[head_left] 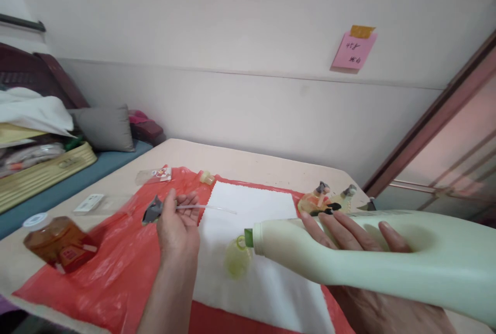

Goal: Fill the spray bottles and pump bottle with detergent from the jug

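Note:
My left hand (pixel 180 220) is closed around a grey spray head (pixel 153 210), whose thin clear tube (pixel 211 208) sticks out to the right over a white cloth (pixel 267 200). With my right hand (pixel 356 238) I grip a large pale green jug (pixel 310 259), tipped on its side with its green spout (pixel 248 238) pointing left. Right at the spout is the round mouth of a small clear bottle (pixel 237 261) holding yellow-green liquid, standing on the cloth. Whether liquid is flowing cannot be made out.
Red plastic sheeting (pixel 116 251) lies under the cloth. At left are an amber-liquid bottle (pixel 62 243) and a clear package (pixel 93 203); a small yellowish container (pixel 207 178) is at the back. Behind the jug stand spray bottles (pixel 315 201). A wall (pixel 248 112) bounds the table.

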Tool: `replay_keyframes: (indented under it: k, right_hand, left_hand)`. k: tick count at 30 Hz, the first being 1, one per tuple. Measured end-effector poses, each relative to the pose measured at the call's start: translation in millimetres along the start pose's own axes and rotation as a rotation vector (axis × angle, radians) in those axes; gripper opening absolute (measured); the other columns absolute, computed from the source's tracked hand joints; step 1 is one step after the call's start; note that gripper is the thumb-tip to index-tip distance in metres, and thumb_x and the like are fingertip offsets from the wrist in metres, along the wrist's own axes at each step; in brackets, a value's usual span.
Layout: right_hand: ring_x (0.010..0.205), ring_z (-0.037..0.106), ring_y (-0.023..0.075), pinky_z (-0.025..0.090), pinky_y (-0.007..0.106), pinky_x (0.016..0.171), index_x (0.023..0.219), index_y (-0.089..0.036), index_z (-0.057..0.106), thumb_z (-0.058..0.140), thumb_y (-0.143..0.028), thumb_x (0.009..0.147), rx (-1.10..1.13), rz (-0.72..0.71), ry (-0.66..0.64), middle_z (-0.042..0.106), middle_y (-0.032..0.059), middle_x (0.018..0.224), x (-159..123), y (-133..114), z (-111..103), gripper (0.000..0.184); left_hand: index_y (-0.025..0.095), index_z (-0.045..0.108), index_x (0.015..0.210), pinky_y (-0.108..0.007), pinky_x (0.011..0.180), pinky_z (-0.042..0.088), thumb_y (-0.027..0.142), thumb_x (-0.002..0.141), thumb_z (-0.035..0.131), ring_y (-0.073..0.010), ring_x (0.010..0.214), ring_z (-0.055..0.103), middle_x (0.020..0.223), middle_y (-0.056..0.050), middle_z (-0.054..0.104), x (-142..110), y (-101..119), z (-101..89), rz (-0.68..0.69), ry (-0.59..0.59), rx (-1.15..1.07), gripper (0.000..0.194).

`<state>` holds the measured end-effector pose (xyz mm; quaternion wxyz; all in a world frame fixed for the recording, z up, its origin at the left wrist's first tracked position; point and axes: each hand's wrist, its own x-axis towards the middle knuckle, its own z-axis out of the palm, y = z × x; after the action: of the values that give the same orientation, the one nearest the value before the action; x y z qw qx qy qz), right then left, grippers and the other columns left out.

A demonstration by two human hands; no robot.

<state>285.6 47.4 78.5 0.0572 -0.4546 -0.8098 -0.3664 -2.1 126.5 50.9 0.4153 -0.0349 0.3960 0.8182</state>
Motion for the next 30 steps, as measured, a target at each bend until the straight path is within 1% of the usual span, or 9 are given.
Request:
replay_keyframes:
  k: [4,8,12,17,20,25,30]
  right_hand:
    - [0.14,0.045,0.0338,0.027,0.065,0.114,0.155,-0.03,0.03,0.034,0.0,0.092,0.006,0.018,0.009,0.047,0.0083,0.154,-3.2,1.4,0.1,0.07]
    - [0.139,0.046,0.0336,0.028,0.064,0.114,0.154,-0.028,0.031,0.036,-0.001,0.092,-0.01,0.0,0.017,0.047,0.0096,0.154,-4.6,2.6,0.2,0.069]
    - [0.139,0.046,0.034,0.027,0.064,0.114,0.154,-0.028,0.032,0.034,0.0,0.092,-0.005,0.016,0.035,0.047,0.0092,0.154,-3.1,0.9,-0.5,0.068]
    - [0.14,0.045,0.0336,0.027,0.064,0.115,0.155,-0.028,0.029,0.032,0.0,0.092,0.023,0.051,0.022,0.046,0.0097,0.155,-2.7,-2.1,-1.9,0.069]
    - [0.14,0.045,0.0344,0.027,0.066,0.114,0.156,-0.027,0.028,0.03,0.001,0.092,0.024,0.036,0.012,0.045,0.0115,0.155,-3.8,-1.8,-1.5,0.07]
    - [0.141,0.043,0.0336,0.03,0.066,0.113,0.156,-0.03,0.026,0.031,0.001,0.091,0.026,0.017,-0.024,0.045,0.0091,0.156,-3.6,0.6,0.0,0.072]
    - [0.14,0.045,0.0356,0.031,0.067,0.111,0.156,-0.027,0.025,0.033,0.0,0.091,0.022,0.012,-0.026,0.046,0.012,0.154,-1.7,0.4,2.7,0.071]
  left_hand:
    - [0.018,0.058,0.066,-0.018,0.062,0.053,0.034,0.09,0.061,-0.0108,0.07,0.066,0.072,-0.004,0.069,0.6,0.0,-0.7,0.004,-0.005,-0.001,0.028]
    - [0.018,0.058,0.067,-0.018,0.061,0.054,0.033,0.089,0.061,-0.0107,0.07,0.066,0.073,-0.004,0.068,0.7,0.1,-0.6,0.006,-0.011,-0.007,0.027]
    - [0.018,0.058,0.067,-0.018,0.061,0.054,0.033,0.089,0.061,-0.0108,0.069,0.065,0.073,-0.004,0.068,0.9,0.0,0.1,0.011,-0.011,-0.002,0.027]
    - [0.018,0.058,0.069,-0.018,0.063,0.054,0.033,0.09,0.06,-0.0104,0.07,0.065,0.074,-0.004,0.068,0.1,0.8,-0.2,0.003,-0.009,0.0,0.027]
    - [0.018,0.058,0.069,-0.019,0.063,0.053,0.032,0.09,0.061,-0.0105,0.071,0.065,0.073,-0.003,0.068,-1.0,1.6,-0.5,0.005,-0.018,-0.001,0.026]
    - [0.018,0.058,0.068,-0.02,0.065,0.053,0.033,0.09,0.061,-0.0104,0.071,0.065,0.073,-0.003,0.068,-1.4,1.6,-0.4,0.009,-0.017,-0.003,0.026]
    - [0.018,0.058,0.068,-0.02,0.065,0.053,0.033,0.09,0.061,-0.0107,0.073,0.066,0.073,-0.003,0.068,-0.4,1.4,-0.4,0.006,-0.01,-0.003,0.026]
